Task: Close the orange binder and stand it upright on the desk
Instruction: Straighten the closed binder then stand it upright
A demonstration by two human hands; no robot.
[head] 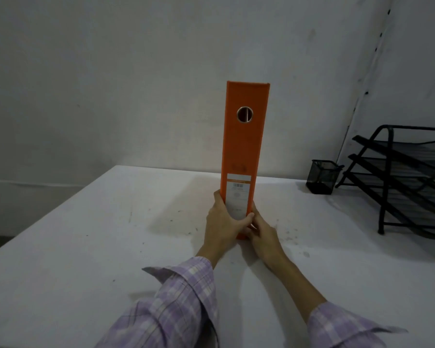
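Observation:
The orange binder (244, 146) is closed and stands upright on the white desk (86, 234), its spine facing me with a round finger hole near the top and a white label low down. My left hand (224, 222) wraps the lower left side of the spine, thumb across the label. My right hand (264, 234) presses against the lower right side near the base. Both hands hold the binder; its covers and far side are hidden behind the spine.
A black mesh pen cup (323, 176) stands at the back right of the desk. Beside it a black tiered mesh paper tray (407, 182) fills the right edge. A pale wall rises behind. The desk's left edge runs diagonally.

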